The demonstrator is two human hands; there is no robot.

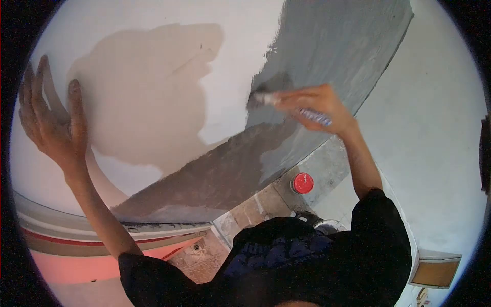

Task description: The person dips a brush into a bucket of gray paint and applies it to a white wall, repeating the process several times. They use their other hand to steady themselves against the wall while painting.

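Note:
My right hand is closed around the handle of a paintbrush. The brush's bristles, a little blurred, meet the wall at the ragged border between grey paint and the white wall surface. Grey covers a broad band along the wall's right side and its lower edge. Over on the left, my left hand lies against the white part with fingers spread, and it holds nothing.
A red-lidded can stands on the tiled floor below the wall. A plain pale wall rises on the right. A brown-fronted box is at lower right, and a pink-and-red surface at lower left. My shadow falls across the wall.

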